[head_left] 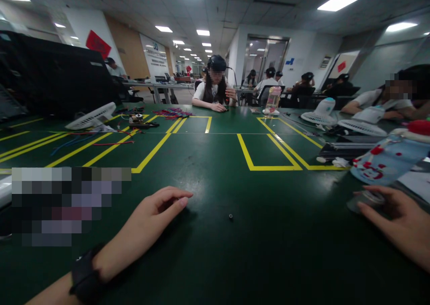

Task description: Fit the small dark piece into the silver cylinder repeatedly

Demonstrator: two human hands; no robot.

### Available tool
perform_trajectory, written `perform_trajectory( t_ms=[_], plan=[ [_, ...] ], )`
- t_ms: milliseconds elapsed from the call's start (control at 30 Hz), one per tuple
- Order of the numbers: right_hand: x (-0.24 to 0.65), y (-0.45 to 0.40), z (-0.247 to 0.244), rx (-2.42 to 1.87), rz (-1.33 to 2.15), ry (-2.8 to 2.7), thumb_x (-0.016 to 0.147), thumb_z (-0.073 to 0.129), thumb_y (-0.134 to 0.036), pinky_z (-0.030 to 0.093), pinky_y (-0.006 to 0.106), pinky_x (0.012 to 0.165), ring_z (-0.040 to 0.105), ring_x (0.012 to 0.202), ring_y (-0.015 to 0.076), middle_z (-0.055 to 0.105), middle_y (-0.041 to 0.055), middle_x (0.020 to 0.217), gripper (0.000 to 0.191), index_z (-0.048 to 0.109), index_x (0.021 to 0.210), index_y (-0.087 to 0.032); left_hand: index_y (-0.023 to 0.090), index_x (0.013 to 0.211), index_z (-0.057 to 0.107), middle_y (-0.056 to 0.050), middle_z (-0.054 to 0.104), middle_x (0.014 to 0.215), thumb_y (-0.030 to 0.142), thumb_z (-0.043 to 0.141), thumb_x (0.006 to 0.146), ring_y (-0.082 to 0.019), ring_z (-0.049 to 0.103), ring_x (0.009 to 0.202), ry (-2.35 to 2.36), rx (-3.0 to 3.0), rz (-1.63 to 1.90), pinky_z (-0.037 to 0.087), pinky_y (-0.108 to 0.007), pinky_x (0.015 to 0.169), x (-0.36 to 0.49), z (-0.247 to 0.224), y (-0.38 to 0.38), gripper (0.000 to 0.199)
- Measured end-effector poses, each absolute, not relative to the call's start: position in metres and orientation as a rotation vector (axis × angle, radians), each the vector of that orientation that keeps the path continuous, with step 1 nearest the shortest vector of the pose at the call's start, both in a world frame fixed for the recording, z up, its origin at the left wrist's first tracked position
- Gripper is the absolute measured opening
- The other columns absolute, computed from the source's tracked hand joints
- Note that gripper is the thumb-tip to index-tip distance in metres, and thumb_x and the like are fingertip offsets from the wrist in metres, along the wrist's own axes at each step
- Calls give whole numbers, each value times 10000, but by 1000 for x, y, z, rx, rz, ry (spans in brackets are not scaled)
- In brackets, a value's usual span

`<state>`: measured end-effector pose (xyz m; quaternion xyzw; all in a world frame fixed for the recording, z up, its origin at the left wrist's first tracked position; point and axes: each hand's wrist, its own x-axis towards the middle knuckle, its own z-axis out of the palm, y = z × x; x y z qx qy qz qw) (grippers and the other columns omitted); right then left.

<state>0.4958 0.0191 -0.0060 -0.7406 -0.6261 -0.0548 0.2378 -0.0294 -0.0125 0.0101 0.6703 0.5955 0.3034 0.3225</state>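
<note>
On the green table (201, 260) lies a small dark round part (230, 216), between my two hands and touched by neither. My left hand (164, 208) rests on its side to the left of that part, thumb and fingers apart, with nothing visible between them; a black band is on the wrist. At the right edge, my right hand (393, 211) has its thumb and fingers around a short grey cylindrical object (369, 198), which looks blurred, close to the tabletop.
A light blue bag (386, 157) stands just beyond my right hand. White fans (361, 121) and dark bars are at the right. Wires (171, 112) and a white fan lie at the far left. Across the table sits a person (215, 88) near a bottle (273, 100).
</note>
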Motion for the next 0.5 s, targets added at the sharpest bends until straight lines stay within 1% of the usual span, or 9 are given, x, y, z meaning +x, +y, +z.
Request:
perform_trajectory(
  t_ms=[33,67,100,167,200,233,333,433,500],
  plan=[
    [493,17,-4,-1997,-249,-1741,770,560,-560,514,386,626,632,894,291,601,163,1075,544,472,1219,-266,307,1047,646,8,664,1053,468,508,885,-224,607,988,1563,1740,799,453,-340,857,-28,10,-12,267],
    [484,15,-2,-1926,-375,-1774,773,558,-551,500,431,750,571,1049,332,552,187,1176,608,422,1279,-242,302,1040,648,4,669,1043,476,510,881,-228,611,979,1564,1726,798,456,-343,850,-27,11,-11,273],
    [468,14,1,-1811,-489,-1828,771,568,-538,448,470,874,484,1169,356,493,195,1262,668,374,1326,-219,297,1034,650,-1,671,1039,484,512,877,-233,613,975,1566,1720,795,459,-348,847,-25,11,-11,280],
    [421,11,7,-1517,-567,-2003,769,592,-495,332,504,1004,388,1253,348,436,154,1336,672,366,1341,-225,289,1023,654,-12,669,1040,496,504,876,-242,612,973,1573,1730,780,461,-363,846,-21,12,-11,295],
    [392,11,10,-1363,-498,-2124,776,598,-470,320,493,1014,407,1236,315,458,111,1321,607,407,1310,-254,286,1020,655,-16,665,1043,497,497,880,-243,610,976,1574,1752,768,460,-370,853,-20,13,-11,298],
    [363,11,11,-1254,-346,-2261,794,593,-442,348,462,990,437,1203,271,483,69,1295,527,446,1275,-288,285,1018,656,-17,661,1047,495,492,883,-242,607,979,1574,1784,755,458,-375,859,-18,13,-12,299],
    [283,14,11,-1108,119,-2479,833,571,-431,389,389,913,472,1116,202,526,23,1238,427,507,1244,-333,284,1018,658,-12,650,1055,478,493,889,-231,599,983,1566,1901,723,456,-372,871,-16,11,-13,286],
    [246,21,11,-1030,347,-2533,872,532,-399,385,354,862,512,991,162,606,-1,1056,209,634,1032,-311,287,1027,656,-5,649,1043,462,503,889,-220,599,969,1569,1962,715,458,-359,862,-16,9,-13,271],
    [254,25,18,-1055,359,-2465,905,479,-355,394,330,836,530,938,143,619,4,985,187,636,959,-269,290,1019,658,0,652,1036,456,496,895,-217,599,970,1564,1950,726,455,-353,866,-17,9,-12,264]
  ],
)
